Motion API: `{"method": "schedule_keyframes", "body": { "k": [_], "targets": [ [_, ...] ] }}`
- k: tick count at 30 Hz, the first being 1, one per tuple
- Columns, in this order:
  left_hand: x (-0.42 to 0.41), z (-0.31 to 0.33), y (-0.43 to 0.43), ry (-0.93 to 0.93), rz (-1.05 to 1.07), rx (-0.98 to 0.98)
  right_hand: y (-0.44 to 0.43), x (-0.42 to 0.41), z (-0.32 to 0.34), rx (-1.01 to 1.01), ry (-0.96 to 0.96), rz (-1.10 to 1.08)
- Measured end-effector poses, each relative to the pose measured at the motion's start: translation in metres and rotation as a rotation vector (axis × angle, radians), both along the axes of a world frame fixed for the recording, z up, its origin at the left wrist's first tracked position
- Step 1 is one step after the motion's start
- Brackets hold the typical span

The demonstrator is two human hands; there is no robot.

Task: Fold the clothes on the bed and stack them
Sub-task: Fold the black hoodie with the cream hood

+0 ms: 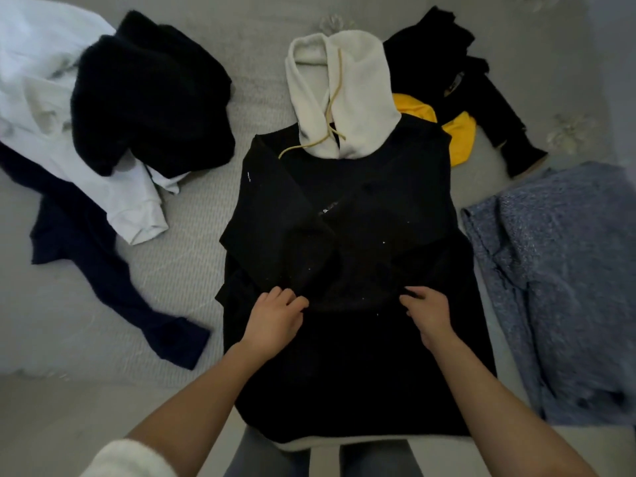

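as the black hoodie [347,373] lies under them, left hand [275,316] and right hand [428,313] pinch its middle.

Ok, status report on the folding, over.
Left hand and right hand pinch the black hoodie at mid-body. Sleeves folded across front, body not yet folded. Blue-grey garment close on its right, nothing on top.

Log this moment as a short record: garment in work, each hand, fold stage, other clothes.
garment: black hoodie, cream hood, spread on the bed
hands: left hand and right hand each pinch the hoodie's middle
fold stage: sleeves crossed over chest; body unfolded
left side: white garment, fuzzy black garment, navy garment
right side: blue-grey garment, black-and-yellow clothing
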State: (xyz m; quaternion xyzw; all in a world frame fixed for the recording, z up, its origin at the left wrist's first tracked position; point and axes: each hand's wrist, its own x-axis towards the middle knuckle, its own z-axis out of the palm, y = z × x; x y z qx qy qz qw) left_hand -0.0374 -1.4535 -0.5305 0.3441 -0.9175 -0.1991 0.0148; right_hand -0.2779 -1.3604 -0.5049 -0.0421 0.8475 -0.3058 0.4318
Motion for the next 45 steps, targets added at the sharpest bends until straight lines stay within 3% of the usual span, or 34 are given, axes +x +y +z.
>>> {"method": "schedule_keyframes", "body": {
  "k": [4, 7, 9, 11, 14, 16, 18, 19, 20, 24, 30, 38, 42, 45],
  "targets": [
    [-0.002, 0.003, -0.008, 0.073, -0.055, -0.045, 0.027, -0.028, 0.030, -0.114, 0.417, -0.073],
    [-0.012, 0.009, -0.021, 0.057, 0.099, -0.137, 0.063, -0.039, 0.031, 0.096, 0.506, 0.062],
    [-0.023, 0.012, -0.028, -0.097, 0.176, -0.085, 0.080, -0.042, 0.019, 0.253, 0.521, 0.202],
    [-0.031, 0.013, -0.031, -0.328, 0.171, 0.093, 0.075, -0.040, 0.016, 0.299, 0.573, 0.246],
    [-0.035, 0.008, -0.030, -0.527, 0.156, 0.212, 0.046, -0.026, 0.009, 0.142, 0.778, 0.609],
    [-0.038, 0.008, -0.032, -0.552, 0.154, 0.194, 0.025, -0.019, 0.002, 0.136, 0.697, 1.051],
    [-0.042, 0.011, -0.040, -0.547, 0.144, 0.158, 0.005, -0.022, -0.002, 0.290, 0.340, 1.227],
    [-0.043, 0.013, -0.047, -0.529, 0.137, 0.147, -0.005, -0.027, -0.002, 0.367, 0.188, 1.198],
    [-0.046, 0.016, -0.056, -0.504, 0.127, 0.137, -0.016, -0.033, -0.001, 0.365, 0.151, 1.118],
    [-0.059, 0.029, -0.103, -0.422, 0.145, 0.123, -0.080, -0.067, 0.025, 0.138, 0.289, 0.785],
    [-0.093, 0.043, -0.185, -0.204, 0.382, 0.180, -0.187, -0.106, 0.049, 0.017, 0.516, 0.766],
    [-0.139, 0.015, -0.266, 0.017, 0.550, 0.307, -0.294, -0.142, 0.024, -0.011, 0.519, 0.667],
    [-0.158, 0.003, -0.293, 0.175, 0.814, 0.566, -0.317, -0.155, 0.012, 0.029, 0.589, 0.677],
    [-0.173, 0.000, -0.304, 0.266, 0.844, 0.650, -0.327, -0.159, 0.002, 0.027, 0.557, 0.621]
  ]
}}
